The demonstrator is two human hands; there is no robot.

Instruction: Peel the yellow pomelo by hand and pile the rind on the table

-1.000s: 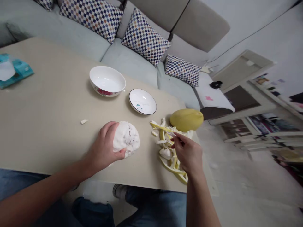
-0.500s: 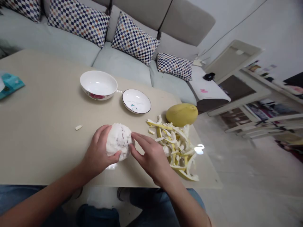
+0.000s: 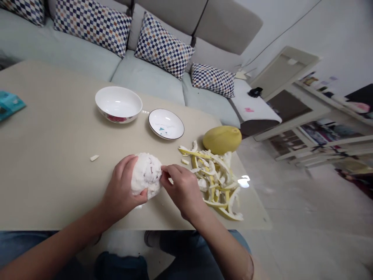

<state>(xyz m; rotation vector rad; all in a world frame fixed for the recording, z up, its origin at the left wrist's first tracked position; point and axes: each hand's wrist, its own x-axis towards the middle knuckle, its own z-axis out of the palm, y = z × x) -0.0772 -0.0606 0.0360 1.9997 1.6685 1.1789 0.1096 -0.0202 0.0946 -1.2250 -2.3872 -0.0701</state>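
A peeled pomelo [image 3: 147, 175], round and covered in white pith with a few dark reddish lines on top, is held just over the near part of the table. My left hand [image 3: 124, 182] wraps round its left side, thumb at the front. At its right edge, my right hand [image 3: 182, 188] has thumb and fingertips pinched together against the pith; whatever is between them is too small to make out. Right of that hand lies a heap of yellow and white peel strips [image 3: 217, 182]. Behind the heap rests a whole yellow pomelo [image 3: 222, 140].
A white flowered bowl [image 3: 118, 105] and a dark-rimmed plate [image 3: 166, 124] with small blue-green marks stand further back on the table [image 3: 58, 155]. One pith scrap [image 3: 94, 158] lies to the left. A teal packet [image 3: 11, 105] is at the far left; a sofa [image 3: 154, 70] stands behind.
My right hand's fingers have closed from a spread position into a pinch at the peeled pomelo's right edge. My left hand keeps its hold. The view has shifted slightly.
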